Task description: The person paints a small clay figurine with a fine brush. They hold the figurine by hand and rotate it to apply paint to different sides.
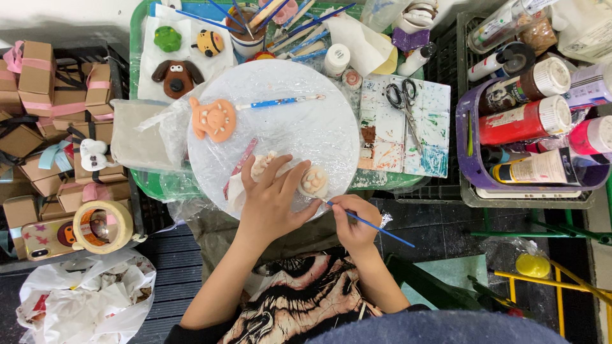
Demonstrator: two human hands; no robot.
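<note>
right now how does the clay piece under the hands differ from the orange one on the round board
The clay piece under the hands is pale cream, while the orange piece is bright orange. The pale piece is steadied by the left hand as the right hand points a blue brush at it; the orange piece lies untouched. Both sit on the round white board.

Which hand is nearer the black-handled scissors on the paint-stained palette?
Right. The right hand, holding a thin blue brush, sits below and slightly left of the scissors. The left hand lies farther left on the round white board.
</note>
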